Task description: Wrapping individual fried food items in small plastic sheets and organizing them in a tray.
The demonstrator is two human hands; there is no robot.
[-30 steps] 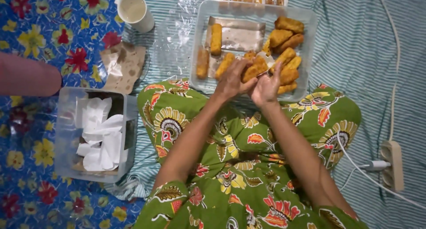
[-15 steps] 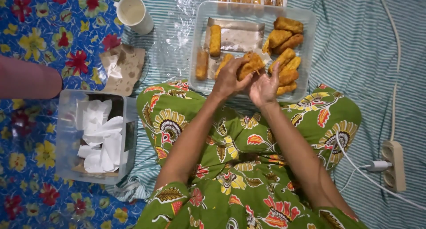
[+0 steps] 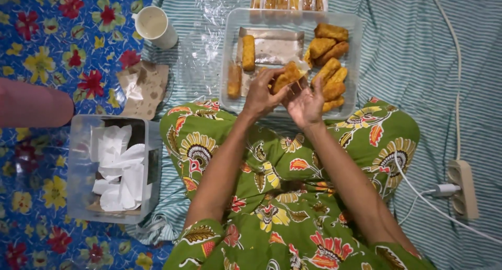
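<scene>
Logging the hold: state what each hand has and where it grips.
Left hand pinches one end of a fried breaded piece; right hand touches its lower side, grip unclear.

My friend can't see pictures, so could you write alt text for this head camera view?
A seated person's left hand and right hand together hold a golden breaded roll above a clear plastic tray of similar rolls. Left of the green floral lap stand a box of white paper and a cup.
</scene>
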